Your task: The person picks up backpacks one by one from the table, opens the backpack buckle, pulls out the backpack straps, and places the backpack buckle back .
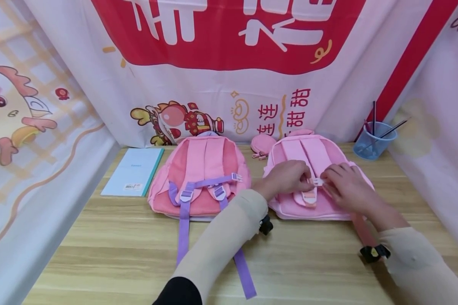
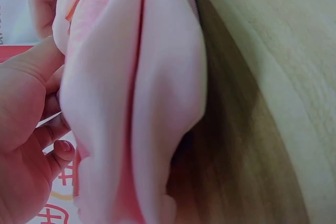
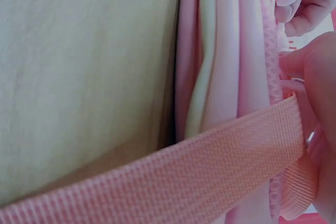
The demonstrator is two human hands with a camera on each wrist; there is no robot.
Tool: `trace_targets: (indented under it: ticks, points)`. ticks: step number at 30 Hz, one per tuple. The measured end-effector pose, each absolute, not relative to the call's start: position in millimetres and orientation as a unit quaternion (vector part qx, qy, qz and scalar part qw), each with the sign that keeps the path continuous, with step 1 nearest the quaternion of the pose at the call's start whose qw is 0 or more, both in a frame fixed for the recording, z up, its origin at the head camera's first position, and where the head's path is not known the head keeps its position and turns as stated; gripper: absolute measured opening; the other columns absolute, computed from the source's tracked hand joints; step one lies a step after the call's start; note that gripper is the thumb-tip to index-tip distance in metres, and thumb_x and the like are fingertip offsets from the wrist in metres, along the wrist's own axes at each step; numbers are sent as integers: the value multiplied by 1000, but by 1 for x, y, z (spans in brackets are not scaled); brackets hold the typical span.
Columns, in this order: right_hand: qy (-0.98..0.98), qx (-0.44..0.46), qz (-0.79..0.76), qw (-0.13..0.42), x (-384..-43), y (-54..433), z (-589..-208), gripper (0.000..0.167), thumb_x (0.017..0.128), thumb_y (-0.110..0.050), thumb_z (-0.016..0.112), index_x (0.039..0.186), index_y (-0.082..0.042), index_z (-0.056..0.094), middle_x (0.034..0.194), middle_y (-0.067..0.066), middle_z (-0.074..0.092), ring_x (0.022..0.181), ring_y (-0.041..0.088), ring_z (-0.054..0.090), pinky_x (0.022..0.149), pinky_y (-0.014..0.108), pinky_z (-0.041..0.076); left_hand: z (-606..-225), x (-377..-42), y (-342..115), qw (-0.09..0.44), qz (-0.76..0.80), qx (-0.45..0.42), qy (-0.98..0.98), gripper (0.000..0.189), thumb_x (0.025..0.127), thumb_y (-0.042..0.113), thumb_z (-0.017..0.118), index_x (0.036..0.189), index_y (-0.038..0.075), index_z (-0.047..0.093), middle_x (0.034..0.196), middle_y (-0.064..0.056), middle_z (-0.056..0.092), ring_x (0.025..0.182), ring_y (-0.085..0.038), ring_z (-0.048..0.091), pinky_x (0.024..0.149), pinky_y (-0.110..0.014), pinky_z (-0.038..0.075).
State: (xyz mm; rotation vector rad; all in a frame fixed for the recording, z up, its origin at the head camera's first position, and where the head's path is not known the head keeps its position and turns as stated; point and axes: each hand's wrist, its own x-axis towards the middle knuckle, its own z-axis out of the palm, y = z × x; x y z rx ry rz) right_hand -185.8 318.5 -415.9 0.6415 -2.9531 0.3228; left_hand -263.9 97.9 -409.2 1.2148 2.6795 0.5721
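Observation:
A pink backpack (image 1: 290, 209) lies on the table with its shoulder straps facing up. Over its middle, a white plastic buckle (image 1: 318, 182) sits between my two hands. My left hand (image 1: 290, 176) pinches the orange strap at the buckle's left side, its fingers curled. From the right, my right hand (image 1: 345, 186) pinches the buckle's other end. Below my left hand is a white strap adjuster (image 1: 310, 197). A loose orange strap (image 3: 210, 166) crosses the right wrist view beside the bag. The fingers partly hide the buckle, so whether its halves are joined cannot be told.
Left of it lies a second pink backpack (image 1: 206, 154) with purple straps (image 1: 184, 233) trailing over the table (image 1: 110, 250). A light blue notebook (image 1: 131, 169) is farther left. Behind are a round pink pouch (image 1: 262, 144) and a blue pen cup (image 1: 374, 144).

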Motion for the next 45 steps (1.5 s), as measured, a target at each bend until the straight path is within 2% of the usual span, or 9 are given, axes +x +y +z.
trace_targets:
  ticks: [11,17,23,25,28,30,32,38,45]
  points:
    - [-971,173,161,35,-186,324,-406,33,102,-15,73,133,-7,65,134,18,63,127,40,49,112,65,39,-400,-264,91,71,193,401,893,23,99,41,79,112,22,77,97,12,67,88,-4,61,79,-18,48]
    - [-962,169,212,37,-184,335,-407,43,106,-10,66,148,-12,56,144,21,54,133,44,46,108,73,45,-399,-263,89,82,195,402,891,22,99,41,79,111,22,77,97,12,67,88,-4,62,79,-18,49]
    - [-956,161,244,12,-184,343,-408,41,106,-12,67,145,-8,54,143,23,53,134,47,44,109,75,44,-400,-263,87,80,193,404,891,24,99,43,79,111,22,78,96,12,67,89,-5,61,79,-19,49]
    - [-954,150,259,1,-184,345,-407,43,106,-15,68,145,-6,52,140,23,55,129,45,48,106,71,49,-400,-263,87,80,196,403,890,23,99,42,79,110,22,78,96,12,67,89,-5,62,79,-19,49]
    - [-953,141,268,4,-183,348,-407,49,106,-19,71,149,-6,51,135,20,59,118,37,56,100,44,60,-401,-264,86,81,201,402,890,23,100,42,78,111,22,77,96,12,67,89,-4,62,79,-19,49]
    - [-953,142,268,20,-182,350,-409,48,106,-21,71,149,-8,54,131,16,63,110,31,58,90,24,56,-401,-264,85,79,203,403,889,22,100,41,78,110,22,77,96,12,67,89,-4,62,80,-18,49]
    - [-952,141,268,32,-182,353,-411,48,106,-24,72,149,-9,57,127,15,65,105,28,58,80,14,50,-401,-264,84,78,203,404,889,23,100,42,78,111,22,77,97,12,67,89,-4,61,81,-18,48]
    - [-950,123,283,48,-180,362,-418,43,103,-31,76,139,-10,64,111,11,65,93,22,53,68,21,51,-400,-264,81,77,202,404,889,24,100,42,77,112,22,77,99,11,67,91,-4,61,82,-18,48]
    - [-953,128,272,42,-180,371,-422,29,101,-23,78,126,-9,73,108,10,68,93,22,54,70,22,50,-400,-263,79,78,206,404,888,25,101,44,77,112,22,76,100,11,66,91,-4,61,83,-17,48]
